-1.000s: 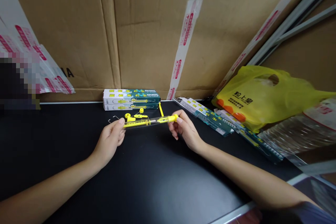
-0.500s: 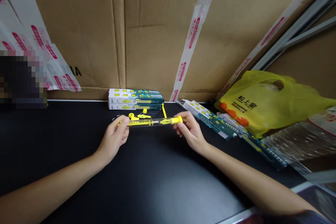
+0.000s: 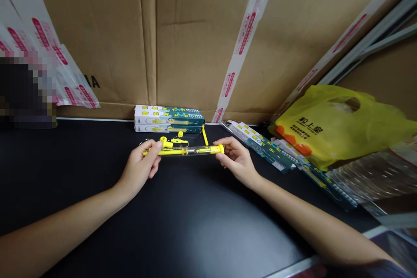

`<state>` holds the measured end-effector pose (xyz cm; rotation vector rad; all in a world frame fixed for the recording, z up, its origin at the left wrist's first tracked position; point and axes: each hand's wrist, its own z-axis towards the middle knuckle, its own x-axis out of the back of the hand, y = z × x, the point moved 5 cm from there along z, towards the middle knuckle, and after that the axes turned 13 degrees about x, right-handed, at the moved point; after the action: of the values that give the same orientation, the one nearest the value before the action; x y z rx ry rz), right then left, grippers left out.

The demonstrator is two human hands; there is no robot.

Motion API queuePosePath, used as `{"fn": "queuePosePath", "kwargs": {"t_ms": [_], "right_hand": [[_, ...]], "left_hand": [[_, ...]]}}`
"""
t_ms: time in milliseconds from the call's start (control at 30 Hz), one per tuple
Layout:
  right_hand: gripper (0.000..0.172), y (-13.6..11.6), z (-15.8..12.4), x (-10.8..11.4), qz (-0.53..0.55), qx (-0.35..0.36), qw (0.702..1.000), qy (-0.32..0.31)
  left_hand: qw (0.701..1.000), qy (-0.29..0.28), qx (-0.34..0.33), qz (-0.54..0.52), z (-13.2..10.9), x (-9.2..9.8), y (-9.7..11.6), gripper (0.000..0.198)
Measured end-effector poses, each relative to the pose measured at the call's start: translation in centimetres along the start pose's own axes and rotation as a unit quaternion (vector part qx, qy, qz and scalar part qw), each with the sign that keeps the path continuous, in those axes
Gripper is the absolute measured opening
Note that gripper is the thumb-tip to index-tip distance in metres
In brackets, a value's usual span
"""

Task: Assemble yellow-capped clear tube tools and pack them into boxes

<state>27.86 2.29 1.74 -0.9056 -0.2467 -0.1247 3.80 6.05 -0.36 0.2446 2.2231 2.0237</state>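
A clear tubular spring scale (image 3: 192,151) with yellow parts and a metal spring inside lies level between my two hands, above the dark tabletop. My left hand (image 3: 140,160) is closed round its left end, thumb on top. At the other end, my right hand (image 3: 239,160) pinches the yellow end cap (image 3: 220,149) between thumb and fingers. Just behind the tube lie small loose yellow parts: a ringed piece (image 3: 165,142), a flat piece with wire (image 3: 179,141) and a yellow stick (image 3: 205,135). My left fingers partly hide the tube's end.
Two printed boxes (image 3: 169,119) are stacked against the cardboard wall (image 3: 202,52). More printed boxes (image 3: 260,145) lie at the right beside a yellow plastic bag (image 3: 342,126) and clear plastic packaging (image 3: 368,176). A pixelated patch covers the left edge.
Both hands keep their hold on the spring scale, and its left end has shifted slightly leftward. The camera view has tilted a little. The loose parts lie as before.
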Motion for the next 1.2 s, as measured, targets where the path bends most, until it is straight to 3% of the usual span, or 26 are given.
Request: {"fn": "queuePosePath", "kwargs": {"t_ms": [267, 500, 733, 900, 1200], "right_hand": [[0.027, 0.6, 0.0, 0.1, 0.061, -0.025, 0.998, 0.019], [0.023, 0.5, -0.2, -0.5, 0.084, -0.056, 0.994, -0.034], [0.019, -0.3, -0.3, -0.7, 0.084, -0.016, 0.996, -0.004], [0.021, -0.4, -0.6, -1.1, 0.06, -0.012, 0.997, -0.05], [0.023, -0.3, -0.8, -1.1, 0.06, -0.012, 0.997, -0.055]], "left_hand": [[1.0, 0.003, -0.013, -0.025, 0.1, 0.0, 0.3, 0.031], [0.999, 0.025, -0.013, -0.034, 0.1, 0.2, 0.3, 0.031], [1.0, 0.007, 0.001, -0.023, 0.2, -0.1, 0.3, 0.031], [1.0, -0.012, -0.002, -0.006, 0.2, -0.4, 0.1, 0.031], [1.0, -0.009, 0.002, -0.007, 0.1, -0.4, 0.1, 0.031]]}}
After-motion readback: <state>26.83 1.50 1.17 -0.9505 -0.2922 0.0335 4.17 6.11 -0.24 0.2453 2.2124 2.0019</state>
